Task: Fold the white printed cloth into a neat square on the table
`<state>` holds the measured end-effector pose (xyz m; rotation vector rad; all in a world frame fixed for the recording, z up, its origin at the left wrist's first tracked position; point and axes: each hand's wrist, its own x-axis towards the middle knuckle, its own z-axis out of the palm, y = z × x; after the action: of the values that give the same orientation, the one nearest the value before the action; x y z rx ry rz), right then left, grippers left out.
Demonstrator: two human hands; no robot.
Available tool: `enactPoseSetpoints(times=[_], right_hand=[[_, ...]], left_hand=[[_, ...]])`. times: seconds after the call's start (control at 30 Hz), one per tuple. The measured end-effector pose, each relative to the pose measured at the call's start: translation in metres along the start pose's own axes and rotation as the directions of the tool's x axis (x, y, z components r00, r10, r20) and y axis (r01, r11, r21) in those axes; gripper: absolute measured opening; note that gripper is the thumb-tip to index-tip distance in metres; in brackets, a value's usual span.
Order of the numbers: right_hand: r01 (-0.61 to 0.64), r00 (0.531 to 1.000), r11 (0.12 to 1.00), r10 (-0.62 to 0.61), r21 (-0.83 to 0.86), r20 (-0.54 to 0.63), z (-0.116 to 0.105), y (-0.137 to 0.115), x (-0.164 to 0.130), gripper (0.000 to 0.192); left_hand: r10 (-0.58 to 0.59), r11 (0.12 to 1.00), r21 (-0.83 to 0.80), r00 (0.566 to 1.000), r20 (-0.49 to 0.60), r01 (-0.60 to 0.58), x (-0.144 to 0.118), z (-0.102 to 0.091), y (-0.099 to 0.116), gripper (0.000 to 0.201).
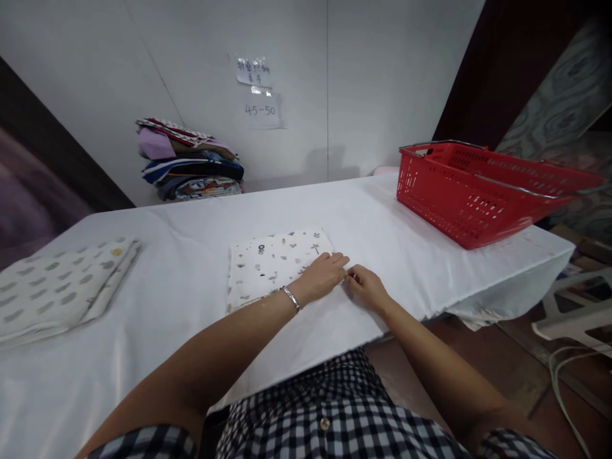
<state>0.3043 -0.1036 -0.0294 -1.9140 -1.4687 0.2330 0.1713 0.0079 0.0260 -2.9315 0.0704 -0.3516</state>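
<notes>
Folded printed cloth lies flat at worktop centre, small leaf and flower motifs on white. Left hand rests palm-down on its 4 o'clock corner, fingers together and extended, grip flat, pinching nothing visible; silver bracelet on the wrist. Right hand sits just beside that corner at 3 o'clock, fingertips curled and pressed together at the cloth's edge; whether they pinch fabric, cannot tell. The two hands nearly touch.

Worktop has a white cover. Near edge runs close under the hands, at 6 o'clock. Open cover lies at 9 o'clock of the cloth up to a second folded spotted cloth at the left edge. Red plastic basket sits at 2 o'clock, overhanging the right edge, well apart. Stack of folded garments at 11 o'clock against the wall. Bare strip at 12 o'clock.
</notes>
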Motion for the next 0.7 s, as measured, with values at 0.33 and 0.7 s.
enactPoseSetpoints(times=[0.33,0.7], right_hand=[[0.01,1.0,1.0,-0.01,-0.009,0.002,-0.002,-0.002,0.0,0.012],[0.004,1.0,0.999,-0.005,0.034,0.017,-0.002,-0.001,-0.001,0.007]], left_hand=[[-0.007,0.999,-0.033,0.999,-0.031,0.006,0.005,0.007,0.002,0.024],[-0.059,0.993,-0.104,0.998,0.004,0.06,0.001,0.018,0.0,0.018]])
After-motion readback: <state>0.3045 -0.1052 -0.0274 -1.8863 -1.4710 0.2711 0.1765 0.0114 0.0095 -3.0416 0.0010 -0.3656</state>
